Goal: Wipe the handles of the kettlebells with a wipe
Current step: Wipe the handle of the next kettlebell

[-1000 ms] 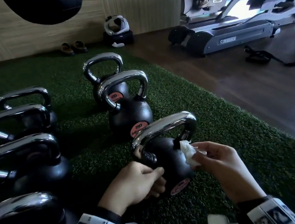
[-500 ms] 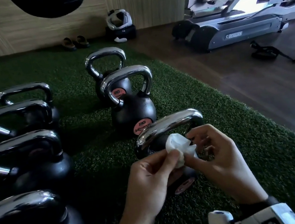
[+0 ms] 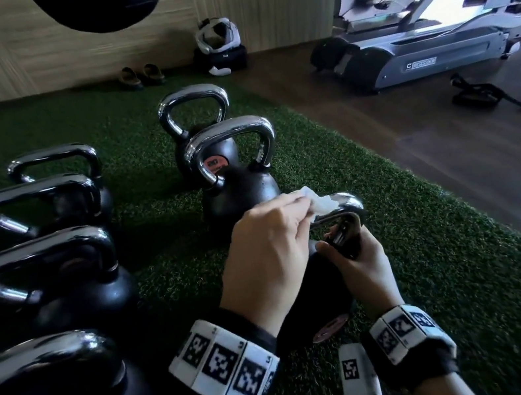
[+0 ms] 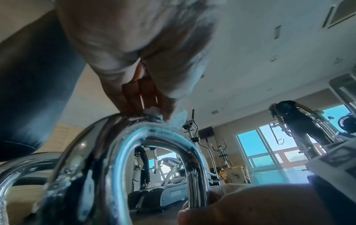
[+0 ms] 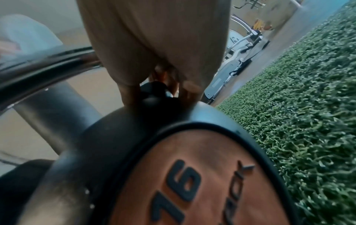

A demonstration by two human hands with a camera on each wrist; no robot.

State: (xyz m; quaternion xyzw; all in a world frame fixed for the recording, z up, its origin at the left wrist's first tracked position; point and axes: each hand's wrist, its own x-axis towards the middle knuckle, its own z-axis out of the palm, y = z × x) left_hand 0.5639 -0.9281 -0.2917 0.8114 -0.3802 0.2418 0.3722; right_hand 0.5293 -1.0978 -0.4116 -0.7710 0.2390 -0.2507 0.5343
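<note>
The left hand (image 3: 268,251) is pinching the wipe (image 3: 321,202) onto the nearest kettlebell's chrome handle (image 3: 345,205); below it, the right hand (image 3: 363,266) is gripping the handle's post. Next, probably sliding the wipe along the arch.

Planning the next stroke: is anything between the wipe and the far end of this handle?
Nothing visible. The left hand presses the wipe on top of the chrome handle; the right hand grips lower, at the handle's near leg.

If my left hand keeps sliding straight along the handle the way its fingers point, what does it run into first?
Probably the handle's far bend, where the chrome curves down. The left hand pinches the wipe on the top bar, pointing toward that corner. Beyond it only turf shows; depth is uncertain.
</note>
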